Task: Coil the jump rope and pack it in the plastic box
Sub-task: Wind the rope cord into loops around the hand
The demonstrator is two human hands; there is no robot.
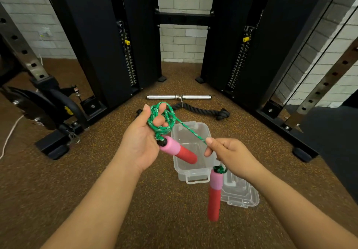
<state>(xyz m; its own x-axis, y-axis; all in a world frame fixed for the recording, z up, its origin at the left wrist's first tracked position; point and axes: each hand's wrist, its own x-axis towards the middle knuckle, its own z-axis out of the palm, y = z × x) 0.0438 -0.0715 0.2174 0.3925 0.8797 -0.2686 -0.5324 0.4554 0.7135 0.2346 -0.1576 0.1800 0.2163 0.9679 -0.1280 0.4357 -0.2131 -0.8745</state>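
My left hand [140, 138] holds several loops of the green jump rope [161, 120] wound around its fingers. One pink and red handle [179, 151] sticks out below that hand, over the box. A taut strand runs from the coil to my right hand [229, 154], which pinches the rope. The second pink and red handle [214, 192] dangles beneath my right hand. The clear plastic box [190, 171] sits open on the floor under both hands. Its clear lid [239, 194] lies on the floor beside it, to the right.
A chrome bar [178, 97] and a black rope attachment [205, 111] lie on the brown floor beyond the box. Black cable machine columns [108, 45] stand left and right. Weight equipment [38, 109] sits at the left.
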